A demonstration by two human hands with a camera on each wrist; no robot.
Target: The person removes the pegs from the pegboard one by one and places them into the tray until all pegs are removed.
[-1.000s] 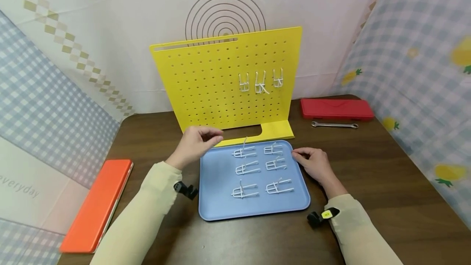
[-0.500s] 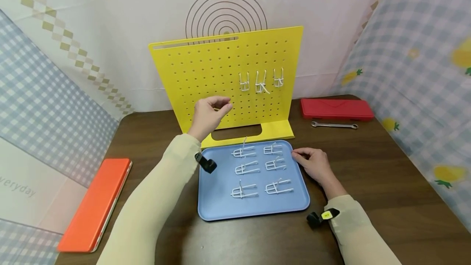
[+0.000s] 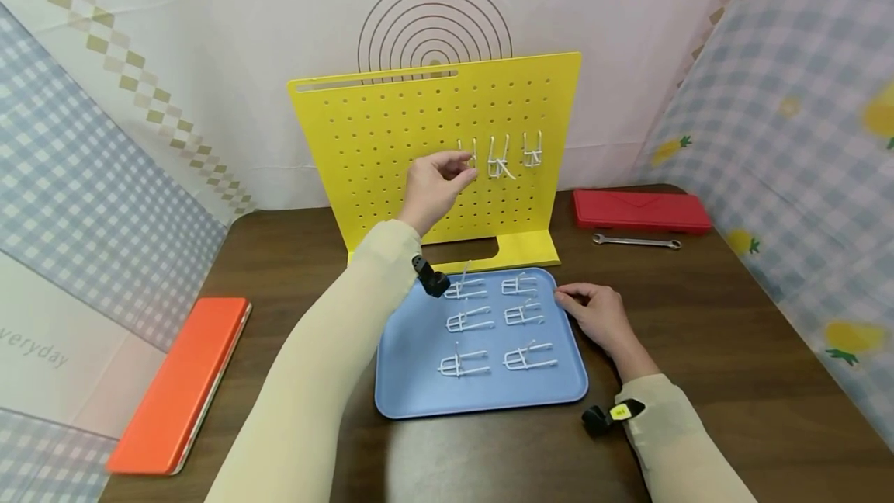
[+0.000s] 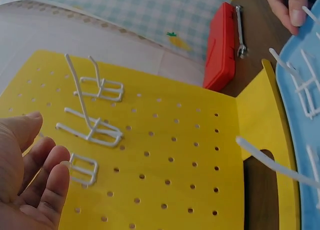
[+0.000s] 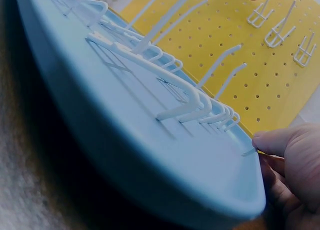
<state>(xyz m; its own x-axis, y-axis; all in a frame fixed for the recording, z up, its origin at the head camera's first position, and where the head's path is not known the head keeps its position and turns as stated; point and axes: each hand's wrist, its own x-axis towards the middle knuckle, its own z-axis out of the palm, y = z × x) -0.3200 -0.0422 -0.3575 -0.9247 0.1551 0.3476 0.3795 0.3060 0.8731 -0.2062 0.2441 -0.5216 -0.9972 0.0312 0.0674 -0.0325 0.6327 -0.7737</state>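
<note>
My left hand is raised before the yellow pegboard, at the leftmost of three white wire hooks hung there. In the left wrist view its thumb and fingers stand apart, partly hiding that hook; no grip on it shows. The middle hook and the right hook hang beside it. My right hand pinches the right rim of the blue tray, its thumb at the edge in the right wrist view. Several white wire hooks lie on the tray in two columns.
A red case and a wrench lie at the back right of the brown table. An orange case lies at the left. The pegboard's yellow foot stands just behind the tray.
My left hand has risen from above the tray's back left corner, moving up and right to the leftmost hung hook. The right hand stays at the tray rim.
</note>
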